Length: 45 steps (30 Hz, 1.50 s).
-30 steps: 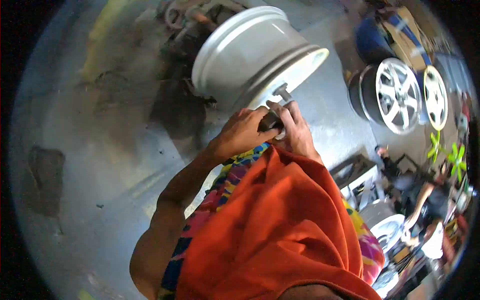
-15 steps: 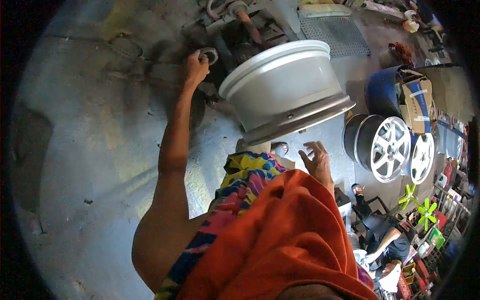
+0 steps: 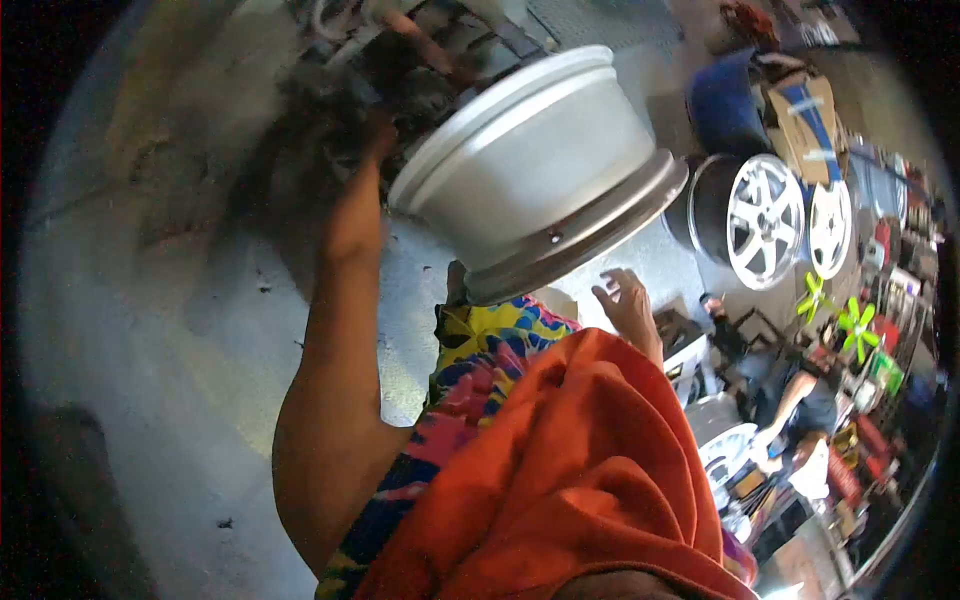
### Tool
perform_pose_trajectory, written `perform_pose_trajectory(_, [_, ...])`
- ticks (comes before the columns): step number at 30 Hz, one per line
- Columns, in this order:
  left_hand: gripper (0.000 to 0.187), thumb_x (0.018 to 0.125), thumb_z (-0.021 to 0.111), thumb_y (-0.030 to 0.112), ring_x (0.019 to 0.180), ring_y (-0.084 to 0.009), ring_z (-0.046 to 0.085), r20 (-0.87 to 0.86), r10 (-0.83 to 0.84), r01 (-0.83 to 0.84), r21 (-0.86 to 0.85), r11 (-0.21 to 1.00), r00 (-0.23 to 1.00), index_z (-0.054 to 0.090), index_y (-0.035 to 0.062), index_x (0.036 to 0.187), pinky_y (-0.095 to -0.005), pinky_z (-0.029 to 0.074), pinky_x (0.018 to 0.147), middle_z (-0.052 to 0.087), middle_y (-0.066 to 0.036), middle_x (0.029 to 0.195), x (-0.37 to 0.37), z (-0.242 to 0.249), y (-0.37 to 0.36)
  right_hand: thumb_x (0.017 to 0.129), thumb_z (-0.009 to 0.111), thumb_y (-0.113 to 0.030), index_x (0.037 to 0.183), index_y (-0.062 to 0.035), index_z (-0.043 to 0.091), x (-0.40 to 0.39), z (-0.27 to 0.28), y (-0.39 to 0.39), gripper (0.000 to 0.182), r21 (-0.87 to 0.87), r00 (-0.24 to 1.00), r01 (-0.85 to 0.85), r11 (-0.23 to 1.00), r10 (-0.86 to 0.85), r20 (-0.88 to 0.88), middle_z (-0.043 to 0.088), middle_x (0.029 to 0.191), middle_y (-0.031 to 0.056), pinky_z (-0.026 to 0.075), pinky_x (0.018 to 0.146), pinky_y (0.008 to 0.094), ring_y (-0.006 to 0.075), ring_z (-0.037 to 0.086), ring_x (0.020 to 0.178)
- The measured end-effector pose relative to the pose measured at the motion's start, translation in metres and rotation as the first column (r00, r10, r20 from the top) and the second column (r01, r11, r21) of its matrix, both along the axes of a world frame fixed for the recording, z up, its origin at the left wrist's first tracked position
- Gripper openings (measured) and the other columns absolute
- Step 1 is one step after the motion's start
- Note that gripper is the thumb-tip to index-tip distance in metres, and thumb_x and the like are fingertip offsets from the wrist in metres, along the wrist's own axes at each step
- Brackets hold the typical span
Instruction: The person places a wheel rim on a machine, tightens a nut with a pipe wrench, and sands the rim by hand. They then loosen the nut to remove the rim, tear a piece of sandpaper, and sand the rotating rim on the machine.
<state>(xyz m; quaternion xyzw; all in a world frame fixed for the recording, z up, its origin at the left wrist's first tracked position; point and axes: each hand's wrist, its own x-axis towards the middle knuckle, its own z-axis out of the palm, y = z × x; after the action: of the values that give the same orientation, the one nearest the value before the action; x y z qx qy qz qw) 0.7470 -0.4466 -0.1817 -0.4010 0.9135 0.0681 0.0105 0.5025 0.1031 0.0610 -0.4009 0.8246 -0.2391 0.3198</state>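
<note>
A silver-grey wheel rim stands tilted in front of me, its barrel facing me and a small hole near its lower lip. My left hand reaches past the rim's left side into a dark, greasy machine. Blur and shadow hide its fingers and anything in them. Near the rim's lower right edge, my right hand is held apart from it, fingers spread and holding nothing.
White spoked wheels stand to the right beside a blue drum and a cardboard box. Lower right, another person works at a wheel near green fan blades and cluttered shelves. A perforated plate lies at the top.
The view has shifted, so the rim sits further left and higher. My left hand, earlier gripping a metal ring, is now blurred in shadow; that ring no longer shows. My right hand stays open.
</note>
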Motion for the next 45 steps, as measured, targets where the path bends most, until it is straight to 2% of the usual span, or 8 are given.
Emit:
perform_pose_trajectory(7, [0.046, 0.082, 0.060, 0.034, 0.113, -0.0377, 0.057, 0.024, -0.359, 0.349, 0.189, 0.918, 0.933, 0.064, -0.0012, 0.110, -0.0506, 0.039, 0.103, 0.061, -0.023, 0.119, 0.007, 0.009, -0.013, 0.075, 0.077, -0.041, 0.130, -0.0037, 0.050, -0.008, -0.052, -0.036, 0.072, -0.031, 0.991, 0.091, 0.995, -0.093, -0.092, 0.056, 0.111, 0.0224, 0.044, 0.092, 0.0456, 0.0389, 0.054, 0.106])
perform_pose_trajectory(10, [0.039, 0.088, 0.059, 0.039, 0.094, -0.0327, 0.064, -0.329, 0.218, -0.370, -0.527, 0.766, 0.919, 0.065, 0.0009, 0.098, -0.0435, 0.049, 0.087, 0.067, -0.018, 0.103, 0.043, -0.033, -0.061, 0.069, 0.079, -0.052, 0.137, -0.0002, 0.043, -0.023, -0.094, -0.054, 0.093, -0.046, 0.989, 0.093, 0.995, -0.098, -0.110, 0.051, 0.126, 0.0281, 0.040, 0.103, 0.0455, 0.0413, 0.048, 0.121])
perform_pose_trajectory(11, [0.038, 0.090, 0.059, 0.039, 0.086, -0.0322, 0.062, -0.550, 0.514, -0.437, 0.276, 0.856, 0.658, 0.064, 0.0018, 0.092, -0.0419, 0.048, 0.079, 0.067, -0.017, 0.096, 0.029, 0.041, -0.024, 0.067, 0.080, -0.053, 0.138, 0.0021, 0.042, -0.027, -0.107, -0.059, 0.098, -0.039, 0.996, 0.075, 0.996, -0.076, -0.037, 0.048, 0.132, 0.0310, 0.037, 0.108, 0.0446, 0.0423, 0.044, 0.127])
perform_pose_trajectory(12, [0.039, 0.093, 0.058, 0.040, 0.077, -0.0318, 0.061, -0.391, 0.834, -0.084, 0.886, 0.455, 0.389, 0.063, 0.0026, 0.085, -0.0403, 0.048, 0.071, 0.066, -0.017, 0.090, 0.005, 0.131, 0.018, 0.066, 0.081, -0.054, 0.137, 0.0039, 0.042, -0.029, -0.109, -0.066, 0.100, -0.045, 0.997, 0.070, 0.997, -0.068, 0.028, 0.048, 0.131, 0.0303, 0.037, 0.107, 0.0443, 0.0419, 0.044, 0.127])
perform_pose_trajectory(14, [0.038, 0.095, 0.058, 0.035, 0.065, -0.0311, 0.053, -0.499, 0.028, -0.013, 0.033, 0.999, 0.866, 0.060, 0.0016, 0.076, -0.0400, 0.043, 0.063, 0.060, -0.016, 0.075, -0.016, 0.227, 0.087, 0.063, 0.082, -0.056, 0.136, 0.0052, 0.042, -0.025, -0.111, -0.076, 0.103, -0.061, 0.994, 0.058, 0.996, -0.052, 0.091, 0.050, 0.129, 0.0296, 0.038, 0.107, 0.0439, 0.0410, 0.045, 0.126])
perform_pose_trajectory(18, [0.040, 0.093, 0.064, 0.030, 0.058, -0.0302, 0.054, -0.481, -0.154, 0.155, -0.038, 0.987, 0.863, 0.057, -0.0003, 0.068, -0.0425, 0.042, 0.058, 0.055, -0.016, 0.064, -0.051, 0.361, 0.217, 0.063, 0.081, -0.059, 0.134, 0.0071, 0.042, -0.022, -0.115, -0.083, 0.105, 0.012, 0.970, 0.116, 0.993, -0.116, 0.214, 0.052, 0.128, 0.0289, 0.041, 0.104, 0.0444, 0.0410, 0.051, 0.121])
perform_pose_trajectory(24, [0.041, 0.089, 0.068, 0.036, 0.064, -0.0323, 0.064, -0.264, -0.021, 0.133, 0.415, 0.900, 0.964, 0.057, 0.0012, 0.070, -0.0434, 0.046, 0.057, 0.064, -0.018, 0.071, -0.055, 0.393, 0.325, 0.065, 0.080, -0.059, 0.133, 0.0097, 0.042, -0.012, -0.113, -0.086, 0.104, -0.064, 0.975, 0.176, 0.982, -0.165, 0.147, 0.055, 0.126, 0.0291, 0.044, 0.100, 0.0440, 0.0401, 0.055, 0.118])
perform_pose_trajectory(45, [0.032, 0.087, 0.054, 0.032, 0.088, -0.0442, 0.063, 0.164, -0.238, 0.197, 0.233, 0.952, 0.957, 0.062, 0.0034, 0.098, -0.0553, 0.047, 0.081, 0.067, -0.025, 0.090, -0.094, 0.340, 0.354, 0.054, 0.090, -0.040, 0.103, -0.0005, 0.052, -0.025, -0.132, 0.021, 0.074, -0.056, 0.935, 0.294, 0.954, -0.275, 0.224, 0.065, 0.099, 0.0214, 0.052, 0.078, 0.0416, 0.0327, 0.066, 0.090])
